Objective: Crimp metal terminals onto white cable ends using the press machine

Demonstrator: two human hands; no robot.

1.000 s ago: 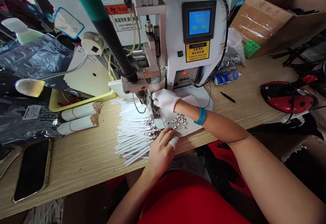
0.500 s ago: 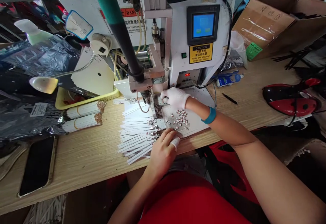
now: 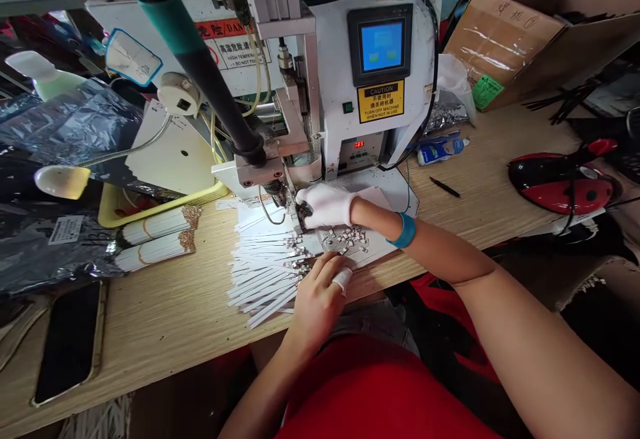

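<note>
Two hands work close together at the near edge of the tabletop (image 3: 165, 319). The right hand (image 3: 327, 204), in a white glove, has its fingertips pinched together at the small metal fixture (image 3: 300, 216) under the machine head; something small seems to be held between them, but it is too small to tell what. The left hand (image 3: 317, 296), bare except for a white wrap on one finger, lies with curled fingers on the fan of white strips (image 3: 263, 272). Whether it grips one strip or only presses on them, I cannot tell. The strips point with their metal ends toward the fixture, probably so that each one can be fed in with a short movement.

Just beside the right wrist, a heap of small metal clips (image 3: 347, 238) lies on a white sheet, within easy reach of the gloved fingers. Behind the fixture stands the white machine (image 3: 380, 59) with a blue screen and a yellow caution label. Toward the left edge lie two bundles of strips (image 3: 157, 239) held with bands, a yellow tray (image 3: 113, 209) and a phone (image 3: 67, 342). At the far right corner there is a cardboard box (image 3: 525, 32), and near the right edge a red and black device (image 3: 563, 182).
</note>
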